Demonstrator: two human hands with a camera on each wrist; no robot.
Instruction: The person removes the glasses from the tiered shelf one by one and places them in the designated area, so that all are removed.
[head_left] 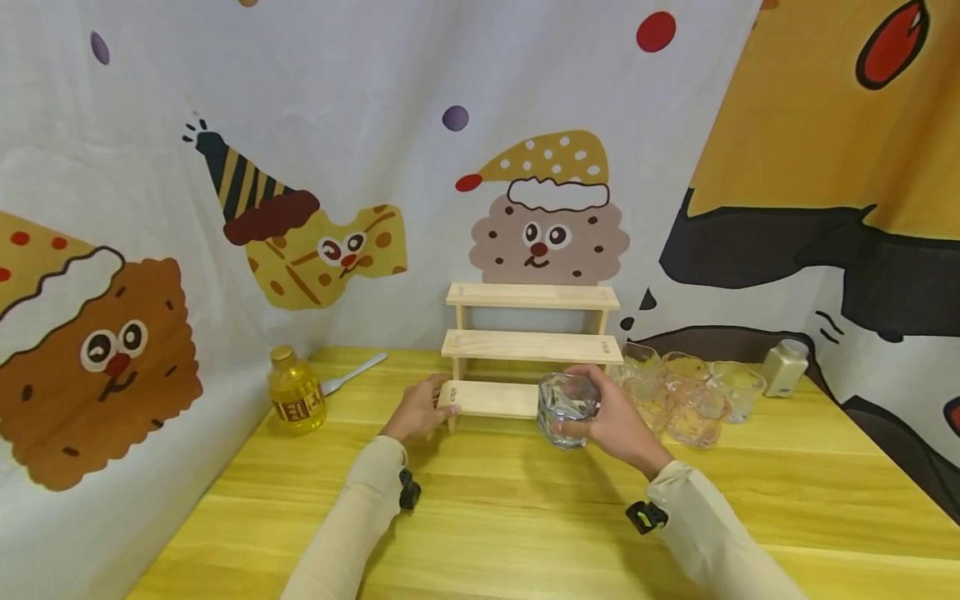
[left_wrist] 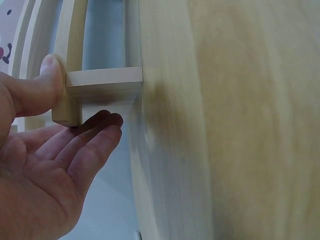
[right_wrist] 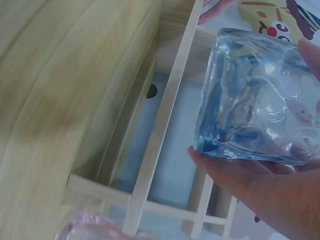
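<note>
A pale wooden three-step shelf (head_left: 491,398) stands on the table. At the left end of its lowest step, my left hand (head_left: 420,410) grips the board, thumb on top. The left wrist view shows the fingers of that hand (left_wrist: 50,165) around the step's end (left_wrist: 74,100). My right hand (head_left: 618,421) holds a clear bluish glass cup (head_left: 566,408) in front of the lowest step's right end. In the right wrist view, fingers and thumb span the thick-walled cup (right_wrist: 255,100) from either side, with the shelf (right_wrist: 165,120) beyond it.
Several clear and pinkish glass cups (head_left: 697,412) cluster right of the shelf. Behind them stands a small capped jar (head_left: 785,368). On the left are a yellow bottle (head_left: 297,396) and a white plastic utensil (head_left: 354,373). A printed cloth (head_left: 375,108) hangs behind the table.
</note>
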